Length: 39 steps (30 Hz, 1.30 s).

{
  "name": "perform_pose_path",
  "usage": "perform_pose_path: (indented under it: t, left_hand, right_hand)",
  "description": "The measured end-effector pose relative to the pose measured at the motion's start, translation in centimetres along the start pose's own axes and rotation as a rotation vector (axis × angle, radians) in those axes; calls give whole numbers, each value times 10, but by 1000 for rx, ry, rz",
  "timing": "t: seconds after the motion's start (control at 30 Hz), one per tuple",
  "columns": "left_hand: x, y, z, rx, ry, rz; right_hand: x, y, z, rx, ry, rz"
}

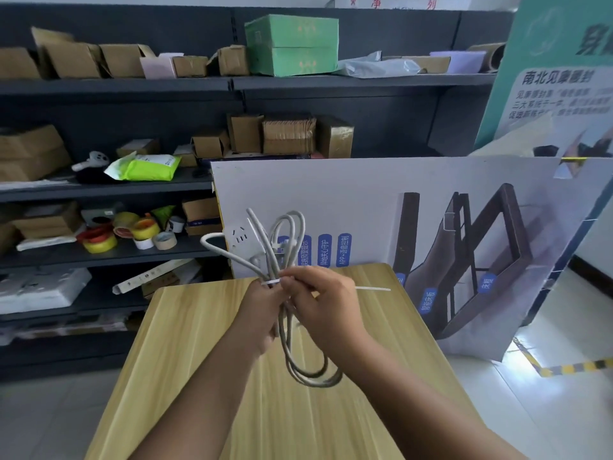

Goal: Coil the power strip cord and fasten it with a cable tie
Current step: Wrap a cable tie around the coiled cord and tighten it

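Both hands meet above the wooden table (205,343): left hand (262,313) clenched around the coiled cord (298,356), right hand (326,302) pinching the white cable tie (373,288) wrapped round the bundle. Power strip (240,242) hangs beyond the table's far edge.

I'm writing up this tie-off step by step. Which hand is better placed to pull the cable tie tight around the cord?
Probably the right hand: its fingers pinch the cable tie at the bundle, and the free tail sticks out to its side. The left hand grips the coiled cord, steadying it.
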<state>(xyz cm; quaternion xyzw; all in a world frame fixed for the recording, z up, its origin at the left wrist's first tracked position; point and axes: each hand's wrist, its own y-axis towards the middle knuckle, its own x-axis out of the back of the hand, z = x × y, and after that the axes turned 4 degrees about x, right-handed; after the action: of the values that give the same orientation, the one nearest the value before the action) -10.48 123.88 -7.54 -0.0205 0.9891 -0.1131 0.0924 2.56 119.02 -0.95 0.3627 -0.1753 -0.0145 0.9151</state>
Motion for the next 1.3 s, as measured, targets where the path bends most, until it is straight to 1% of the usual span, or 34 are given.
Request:
perform_pose_path:
  t: [0.1, 0.23, 0.33, 0.4, 0.47, 0.6, 0.63, 0.67, 0.73, 0.77, 0.8, 0.83, 0.9, 0.97, 1.07, 1.23, 1.3]
  left_hand:
    - [-9, -23, -21, -55, -112, 125]
    - [-18, -47, -39, -105, -163, 201]
    - [-16, -52, -44, -115, -257, 254]
    - [-16, -54, -46, -149, -218, 260]
    - [-16, -57, -47, -205, -142, 267]
    - [-23, -61, -48, -207, -138, 223]
    - [-24, -61, -50, -186, -163, 209]
    - [-24, -61, -50, -156, -204, 204]
    - [-23, -60, -52, -78, -308, 216]
    - [-23, -60, -54, -42, -350, 226]
    - [-22, -61, -54, -16, -377, 232]
    - [-22, -62, -54, -3, -381, 231]
    - [-25, -65, -54, -3, -363, 228]
    - [-27, -67, -52, 4, -367, 236]
    - [-28, -70, -53, 36, -403, 277]
    - [-28, -72, -53, 63, -430, 313]
    - [-28, -72, -53, 71, -433, 320]
  right_hand:
    - [11, -5, 0, -119, 32, -57]
    - [23, -10, 1, -164, 30, -165]
    - [26, -12, -4, -286, 96, -84]
    - [27, -16, -7, -310, 111, -52]
    - [28, -17, -11, -309, 122, -57]
    - [34, -16, -14, -339, 201, -6]
    - [34, -16, -14, -392, 275, -8]
    - [34, -15, -14, -497, 408, -46]
    - [37, -11, -15, -810, 810, -148]
    - [41, -9, -17, -928, 987, -176]
    - [46, -7, -19, -973, 1136, -176]
    - [50, -5, -21, -972, 1268, -159]
    - [56, -1, -21, -897, 1474, -112]
    - [60, 0, -23, -842, 1606, -81]
    - [61, -5, -27, -700, 1844, 57]
    - [56, -14, -29, -618, 1927, 66]
    - [55, -15, -30, -678, 1975, 51]
